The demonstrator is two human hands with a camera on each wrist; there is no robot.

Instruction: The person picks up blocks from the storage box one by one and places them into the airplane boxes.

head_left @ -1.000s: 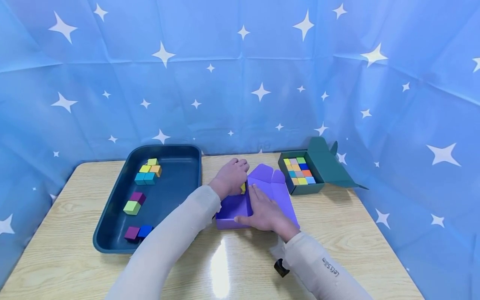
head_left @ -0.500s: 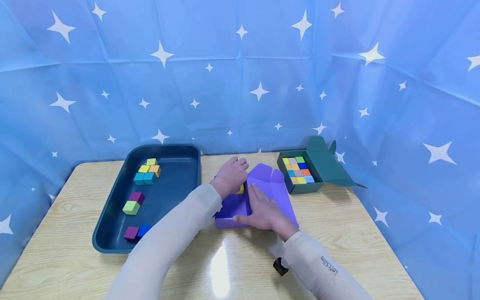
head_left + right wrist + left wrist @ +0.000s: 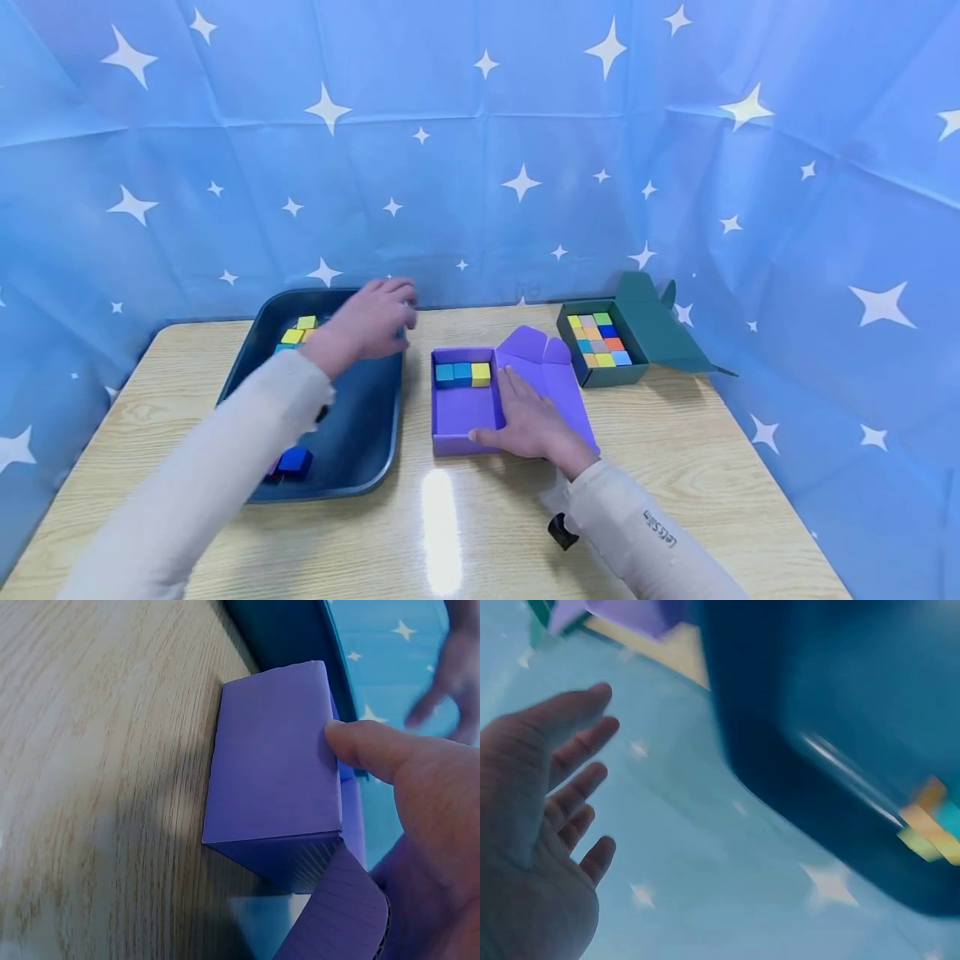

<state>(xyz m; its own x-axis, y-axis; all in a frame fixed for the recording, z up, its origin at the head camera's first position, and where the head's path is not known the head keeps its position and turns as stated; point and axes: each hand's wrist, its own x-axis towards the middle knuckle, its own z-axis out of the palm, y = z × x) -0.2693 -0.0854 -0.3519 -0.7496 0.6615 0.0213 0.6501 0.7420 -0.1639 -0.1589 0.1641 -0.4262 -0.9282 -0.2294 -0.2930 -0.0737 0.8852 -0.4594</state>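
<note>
My left hand (image 3: 375, 321) is over the dark blue tray (image 3: 390, 450), fingers relaxed and holding nothing; the left wrist view shows its fingers spread apart in the air. My right hand (image 3: 528, 421) rests on the right side of the open purple box (image 3: 461, 446), fingers straight along that side. In the right wrist view its thumb (image 3: 367, 746) touches the box's rim. Along the back wall inside the box, two blue cubes (image 3: 453, 375) and a yellow cube (image 3: 481, 375) sit in a row. My left arm covers part of the tray and several of its cubes.
Yellow cubes (image 3: 292, 336) show at the tray's back left and a blue cube (image 3: 295, 462) near its front. The purple lid (image 3: 551, 383) lies folded out to the right. Beyond it stands an open green box (image 3: 615, 379) filled with coloured cubes. A starry curtain (image 3: 480, 167) hangs behind.
My left hand has left the purple box and moved left over the tray, uncovering the row of cubes in the box. My right hand stays in place on the box.
</note>
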